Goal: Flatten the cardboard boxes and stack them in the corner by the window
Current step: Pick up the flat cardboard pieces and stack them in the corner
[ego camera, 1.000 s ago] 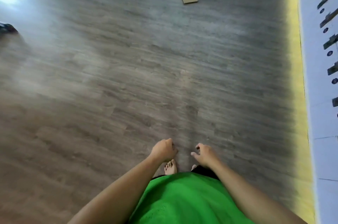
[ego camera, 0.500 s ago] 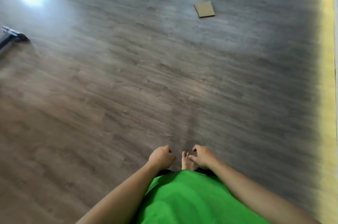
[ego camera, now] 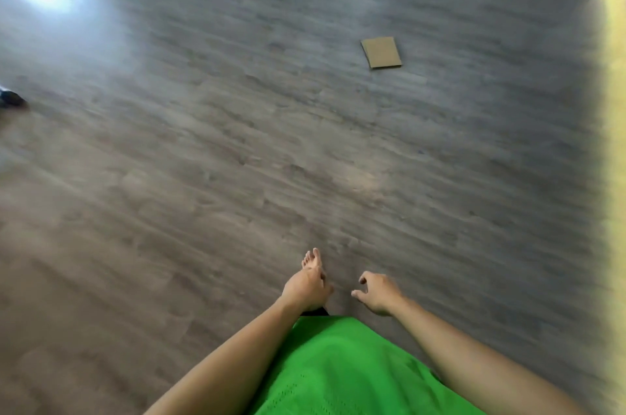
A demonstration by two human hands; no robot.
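In front of my green shirt (ego camera: 342,370), both hands hang with nothing in them: my left hand (ego camera: 306,289) is loosely curled above my bare foot (ego camera: 312,259), and my right hand (ego camera: 377,292) has its fingers half bent, thumb apart, an idle grip. The flattened cardboard (ego camera: 381,52) lies well ahead on the wood floor (ego camera: 203,160), toward the far right, well apart from me. I judge it light, stiff across its face yet easy to bend along a crease, and lying so flat that I'd need to pry up one edge. I would take it by a long edge, thumb on top, fingers slid under.
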